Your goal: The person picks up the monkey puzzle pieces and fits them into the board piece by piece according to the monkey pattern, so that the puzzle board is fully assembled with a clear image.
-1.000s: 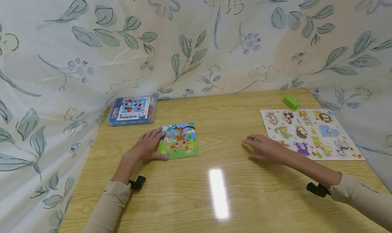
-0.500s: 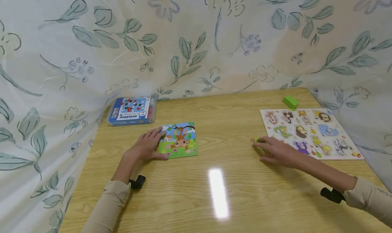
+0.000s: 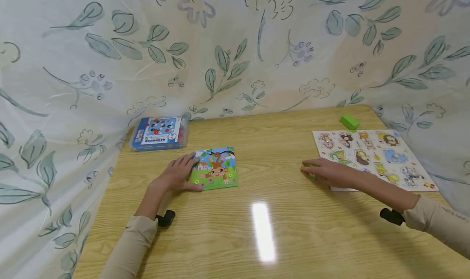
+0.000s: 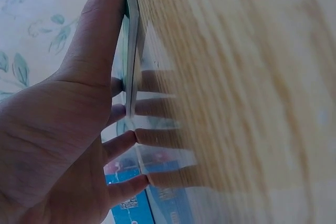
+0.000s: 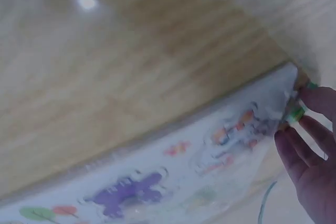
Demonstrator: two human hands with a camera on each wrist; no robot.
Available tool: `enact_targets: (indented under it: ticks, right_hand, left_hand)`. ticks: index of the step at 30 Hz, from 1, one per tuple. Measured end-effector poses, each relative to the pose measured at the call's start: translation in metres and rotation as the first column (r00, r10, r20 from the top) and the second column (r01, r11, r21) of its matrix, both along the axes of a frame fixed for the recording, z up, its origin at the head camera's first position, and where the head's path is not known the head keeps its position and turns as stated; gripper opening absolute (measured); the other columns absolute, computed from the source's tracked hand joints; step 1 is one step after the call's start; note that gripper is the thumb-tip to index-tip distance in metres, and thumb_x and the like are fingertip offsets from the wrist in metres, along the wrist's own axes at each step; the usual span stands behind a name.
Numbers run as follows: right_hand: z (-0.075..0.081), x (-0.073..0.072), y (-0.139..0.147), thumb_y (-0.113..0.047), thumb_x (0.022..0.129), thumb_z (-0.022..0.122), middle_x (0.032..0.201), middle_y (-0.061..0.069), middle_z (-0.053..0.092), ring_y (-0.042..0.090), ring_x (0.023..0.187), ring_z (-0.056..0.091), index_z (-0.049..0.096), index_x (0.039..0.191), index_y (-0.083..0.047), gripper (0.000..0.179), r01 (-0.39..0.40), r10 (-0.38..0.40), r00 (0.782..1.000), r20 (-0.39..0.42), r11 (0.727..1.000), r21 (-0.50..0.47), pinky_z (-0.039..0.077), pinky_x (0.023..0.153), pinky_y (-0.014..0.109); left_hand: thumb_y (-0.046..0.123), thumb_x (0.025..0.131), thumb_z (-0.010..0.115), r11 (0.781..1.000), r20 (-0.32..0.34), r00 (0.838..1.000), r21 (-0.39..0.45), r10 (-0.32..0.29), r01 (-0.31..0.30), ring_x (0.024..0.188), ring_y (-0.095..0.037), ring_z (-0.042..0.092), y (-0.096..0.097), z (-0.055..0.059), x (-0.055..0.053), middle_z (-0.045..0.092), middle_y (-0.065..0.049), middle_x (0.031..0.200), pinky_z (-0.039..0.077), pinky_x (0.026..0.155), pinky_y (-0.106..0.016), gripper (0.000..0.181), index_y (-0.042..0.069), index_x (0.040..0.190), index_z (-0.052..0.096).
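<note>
A square picture puzzle [image 3: 214,173] with an upside-down monkey lies on the table. My left hand [image 3: 176,175] rests at its left side, thumb at the near left corner and fingertips at the far left. In the left wrist view the fingers [image 4: 123,187] look fairly straight, some touching the tabletop. My right hand [image 3: 327,171] is at the left edge of the white animal peg board [image 3: 398,181], its forearm covering part of it. Between its thumb and fingers it pinches a small green piece [image 5: 296,114], mostly hidden; its kind cannot be made out.
A clear plastic box with a blue label [image 3: 159,132] sits at the back left. Just behind the animal board lies a green block [image 3: 349,122]. Patterned cloth [image 3: 235,67] hangs behind the wooden table [image 3: 227,230].
My right hand has moved right, to the animal board's edge. The green piece showed at its fingertips half a second ago and is now mostly covered by the fingers. My left hand stays put.
</note>
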State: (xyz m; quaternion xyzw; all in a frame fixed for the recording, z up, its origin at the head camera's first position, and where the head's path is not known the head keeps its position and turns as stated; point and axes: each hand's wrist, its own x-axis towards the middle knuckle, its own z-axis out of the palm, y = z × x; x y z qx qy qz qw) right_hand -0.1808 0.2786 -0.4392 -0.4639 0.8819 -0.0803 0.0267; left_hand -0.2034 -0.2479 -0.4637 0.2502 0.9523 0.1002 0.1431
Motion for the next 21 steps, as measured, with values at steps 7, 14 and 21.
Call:
enact_targets:
  ticks: [7,14,21]
  right_hand:
    - [0.006,-0.012,-0.003,-0.004,0.084,0.071,0.126,0.014,0.060,0.031,0.110,0.061,0.062,0.131,-0.011,0.048,-0.020,0.030,0.998,-0.050,0.980,0.196,0.056,0.075,0.039]
    - [-0.003,-0.036,-0.003,-0.017,0.076,0.082,0.098,0.004,0.064,0.014,0.076,0.060,0.070,0.114,-0.015,0.040,-0.243,0.293,0.892,-0.345,0.953,0.181,0.049,0.060,0.026]
    - [-0.015,-0.047,-0.024,-0.017,0.072,0.085,0.088,0.001,0.060,0.009,0.068,0.051,0.071,0.104,-0.020,0.035,-0.215,0.213,0.919,-0.332,0.976,0.032,0.044,0.055,0.023]
  left_hand:
    - [0.069,0.074,0.069,1.000,-0.026,1.000,0.004,-0.015,0.016,0.145,-0.043,0.023,-0.002,-0.002,0.002,0.016,-0.016,0.162,0.028,0.110,-0.065,0.110,0.009,0.155,0.024]
    - [0.069,0.074,0.070,1.000,-0.030,1.000,0.007,-0.007,0.007,0.145,-0.043,0.024,-0.002,0.001,0.002,0.017,-0.016,0.162,0.028,0.110,-0.065,0.110,0.009,0.154,0.025]
    - [0.068,0.074,0.070,1.000,-0.032,0.999,0.011,-0.013,0.013,0.145,-0.043,0.024,-0.002,0.000,0.002,0.017,-0.017,0.162,0.028,0.111,-0.064,0.109,0.009,0.154,0.025]
